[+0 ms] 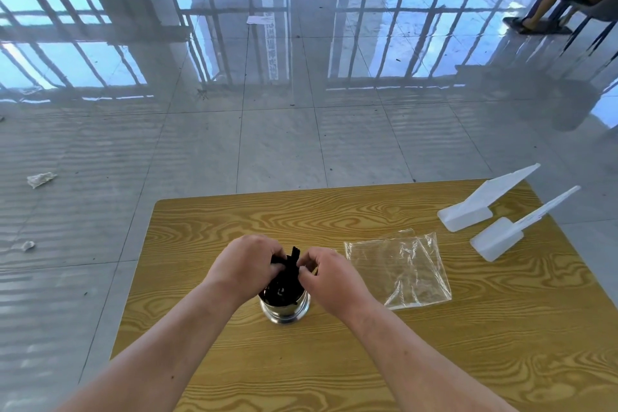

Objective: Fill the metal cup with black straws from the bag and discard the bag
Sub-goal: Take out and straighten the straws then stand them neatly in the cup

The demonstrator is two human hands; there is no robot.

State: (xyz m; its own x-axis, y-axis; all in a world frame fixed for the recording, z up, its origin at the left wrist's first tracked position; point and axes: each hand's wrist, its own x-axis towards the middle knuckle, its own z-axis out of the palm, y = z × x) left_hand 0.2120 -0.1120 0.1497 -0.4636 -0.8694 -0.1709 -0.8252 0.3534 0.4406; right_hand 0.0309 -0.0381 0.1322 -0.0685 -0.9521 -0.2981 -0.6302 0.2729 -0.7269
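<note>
A shiny metal cup (285,311) stands upright near the middle of the wooden table (468,344). A bundle of black straws (288,273) sticks up out of it. My left hand (247,264) grips the bundle from the left, and my right hand (326,273) pinches it from the right, both just above the cup's rim. The cup's upper part is hidden behind my hands. A clear plastic bag (401,269) lies flat and crumpled on the table to the right of the cup, with nothing visible inside.
Two white plastic scoops (481,206) (505,237) lie at the table's far right corner. Crumpled paper scraps (40,179) lie on the tiled floor to the left. A seated person's legs (548,0) show at the far upper right.
</note>
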